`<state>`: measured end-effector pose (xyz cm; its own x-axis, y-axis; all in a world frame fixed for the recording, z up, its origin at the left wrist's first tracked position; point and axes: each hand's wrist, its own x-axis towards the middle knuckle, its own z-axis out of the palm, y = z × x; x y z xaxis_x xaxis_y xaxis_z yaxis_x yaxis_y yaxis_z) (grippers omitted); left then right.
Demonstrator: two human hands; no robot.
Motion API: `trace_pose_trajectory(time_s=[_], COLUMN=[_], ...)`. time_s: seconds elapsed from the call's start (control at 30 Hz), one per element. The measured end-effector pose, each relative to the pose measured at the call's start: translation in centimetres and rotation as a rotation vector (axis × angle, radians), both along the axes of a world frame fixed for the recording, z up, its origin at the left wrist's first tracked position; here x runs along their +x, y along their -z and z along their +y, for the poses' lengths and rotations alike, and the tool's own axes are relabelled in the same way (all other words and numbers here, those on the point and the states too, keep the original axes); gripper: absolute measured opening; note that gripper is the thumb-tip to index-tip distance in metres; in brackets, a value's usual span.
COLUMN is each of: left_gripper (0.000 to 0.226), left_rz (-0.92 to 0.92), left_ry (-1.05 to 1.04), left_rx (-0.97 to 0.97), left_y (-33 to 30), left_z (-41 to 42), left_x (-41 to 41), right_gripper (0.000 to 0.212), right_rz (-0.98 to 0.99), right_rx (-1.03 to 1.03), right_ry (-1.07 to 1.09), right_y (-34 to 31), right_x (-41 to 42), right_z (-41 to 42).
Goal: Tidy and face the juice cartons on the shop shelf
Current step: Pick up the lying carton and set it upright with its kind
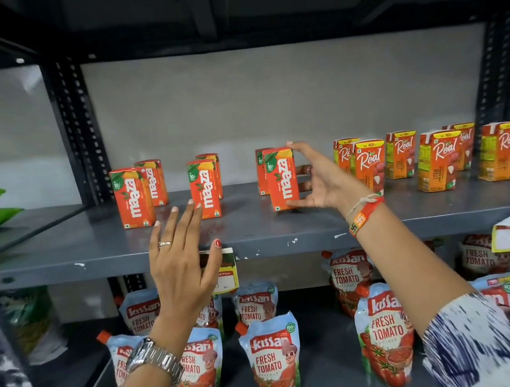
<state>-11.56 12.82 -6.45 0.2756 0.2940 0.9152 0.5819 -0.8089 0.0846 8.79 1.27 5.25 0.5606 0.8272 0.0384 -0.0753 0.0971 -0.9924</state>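
- The grey metal shelf carries small orange juice cartons, all upright, in two brands.
- Three pairs of Maaza cartons stand on the left and middle, each pair one behind the other: a left pair, a middle pair and a right pair.
- Their fronts are orange with white lettering running up the side, a green corner marked 10/- and a mango picture at the top.
- The right hand is clamped on the front Maaza carton of the right pair, one digit on its top edge and another at its base; the carton leans a little and seems to rest on the shelf, though the base is hard to read.
- The left hand is open with fingers spread, holding nothing, in front of the shelf edge below the middle pair.
- Six Real cartons stand at the right, loosely spaced and turned at differing angles, orange with yellow-green side panels.
- Ketchup pouches fill the lower shelf.
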Motion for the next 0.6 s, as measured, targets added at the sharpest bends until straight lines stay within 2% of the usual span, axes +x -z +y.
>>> trace_pose_trajectory(time_s=[0.13,0.4,0.5,0.6], left_gripper=[0.059,0.058,0.058,0.058], left_rz=[0.007,0.003,0.0,-0.012], left_ry=[0.0,-0.001,-0.003,-0.007], left_rx=[0.004,0.004,0.0,0.003], left_y=[-0.1,0.0,0.0,0.0], left_z=[0.0,0.1,0.1,0.1], left_x=[-0.1,0.0,0.0,0.1], right_gripper=[0.029,0.021,0.023,0.038], right_rz=[-0.031,-0.105,-0.127,-0.261], right_rx=[0.028,0.057,0.041,-0.043], right_ry=[0.052,0.112,0.168,0.233], right_y=[0.0,-0.3,-0.5,-0.5], right_x=[0.0,-0.1,0.3,0.4], right_z=[1.1,2.4,2.2,1.9])
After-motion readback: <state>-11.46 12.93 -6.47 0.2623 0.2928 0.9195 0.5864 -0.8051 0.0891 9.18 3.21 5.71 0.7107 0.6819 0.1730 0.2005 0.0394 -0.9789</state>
